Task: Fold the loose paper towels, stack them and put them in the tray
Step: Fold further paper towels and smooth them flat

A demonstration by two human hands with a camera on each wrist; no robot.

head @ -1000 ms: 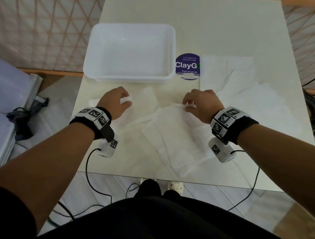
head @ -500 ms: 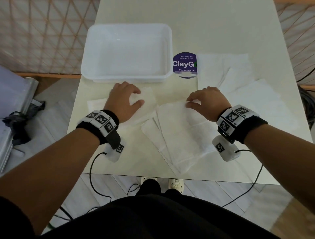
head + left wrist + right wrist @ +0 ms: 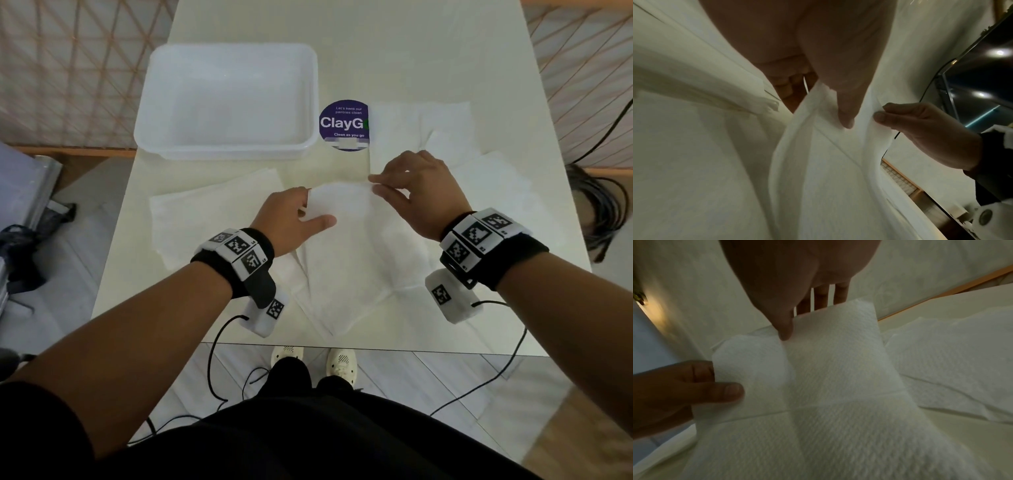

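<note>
A white paper towel [image 3: 346, 246] lies in the middle of the table with its far edge raised. My left hand [image 3: 310, 214] pinches the far left corner of that towel [image 3: 756, 366] between thumb and fingers. My right hand [image 3: 376, 183] pinches the far right corner of the same towel [image 3: 830, 146]. A folded towel [image 3: 212, 212] lies flat on the left, below the tray. The empty clear plastic tray [image 3: 226, 150] stands at the back left. More loose towels [image 3: 479, 178] lie on the right, also seen in the right wrist view as crumpled sheets [image 3: 953, 363].
A round purple sticker [image 3: 344, 125] is on the table beside the tray. Further sheets lie under the lifted towel near the table's front edge [image 3: 342, 344]. Cables [image 3: 596, 205] hang off to the right, and lattice panels stand on both sides.
My left hand left the folded towel on the left and moved right to the middle towel's far left corner. Both hands now pinch that towel and its far edge has come up.
</note>
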